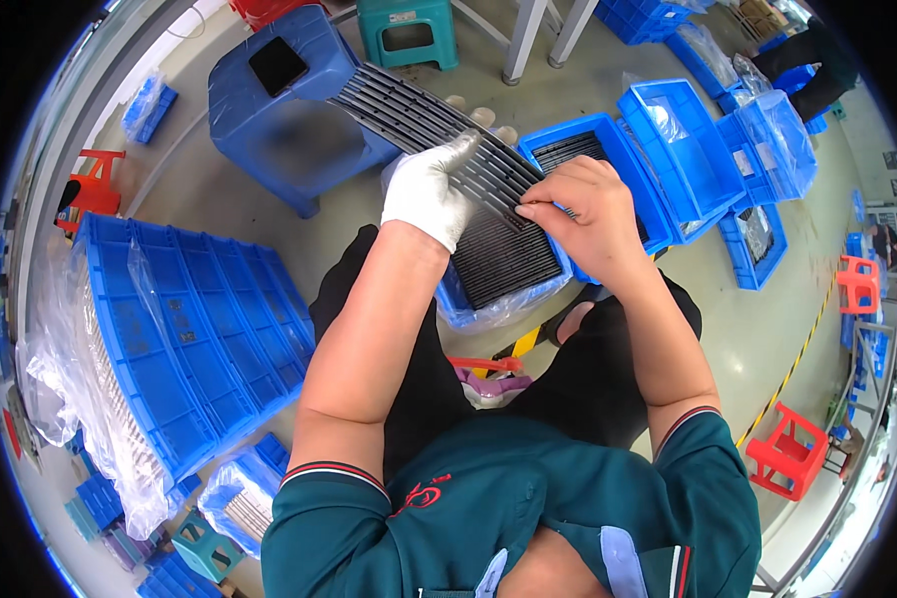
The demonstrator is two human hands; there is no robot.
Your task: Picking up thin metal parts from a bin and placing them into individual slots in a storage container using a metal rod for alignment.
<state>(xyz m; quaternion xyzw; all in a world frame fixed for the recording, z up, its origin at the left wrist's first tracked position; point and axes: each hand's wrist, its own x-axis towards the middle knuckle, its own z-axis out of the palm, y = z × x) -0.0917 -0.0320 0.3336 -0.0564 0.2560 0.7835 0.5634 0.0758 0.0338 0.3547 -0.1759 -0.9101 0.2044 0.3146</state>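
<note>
My left hand (427,197), in a white glove, is wrapped round a fanned row of long, thin dark grey strips (409,108) with small marks or holes along them. They slant from the upper left down toward my right hand (590,211), which is bare. Its thumb and forefinger pinch at the near right end of the strips; exactly what lies between the fingertips is partly hidden. Below the strips, between my knees, is a plastic-lined blue bin (476,321) with many similar dark strips (506,261) packed side by side. Another blue bin (658,217) with dark strips stands just right of it.
A blue stool (244,125) with a dark flat device (277,66) on it stands ahead to the left. Stacked blue crates (199,329) rise at my left. More blue bins (683,149) are at the right. A red stool (789,453) stands by a yellow-black floor line (787,369).
</note>
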